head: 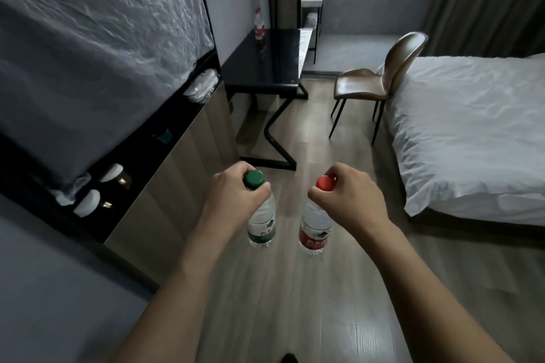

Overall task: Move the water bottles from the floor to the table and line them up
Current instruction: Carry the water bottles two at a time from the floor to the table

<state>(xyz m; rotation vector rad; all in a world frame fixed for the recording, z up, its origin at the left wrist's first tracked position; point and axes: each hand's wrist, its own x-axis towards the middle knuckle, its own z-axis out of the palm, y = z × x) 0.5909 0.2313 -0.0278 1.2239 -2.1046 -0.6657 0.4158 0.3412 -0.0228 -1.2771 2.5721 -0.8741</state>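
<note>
Two bottles are pinched at the neck: the green-capped bottle [261, 216] by the left hand [233, 200], the red-capped bottle [315, 225] by the right hand [351, 197]; either could be dropped before the desk [265, 68] is reached.

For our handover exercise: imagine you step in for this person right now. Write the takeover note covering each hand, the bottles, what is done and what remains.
Left hand: grips the green-capped bottle by its neck, bottle hanging over the floor.
Right hand: pinches the red-capped bottle at its cap, also hanging.
Table: dark, ahead by the wall; one red-labelled bottle stands at its far end.
Done: one bottle on the table, two picked up.
Left: carry both over, set them down in line with the standing one.
</note>
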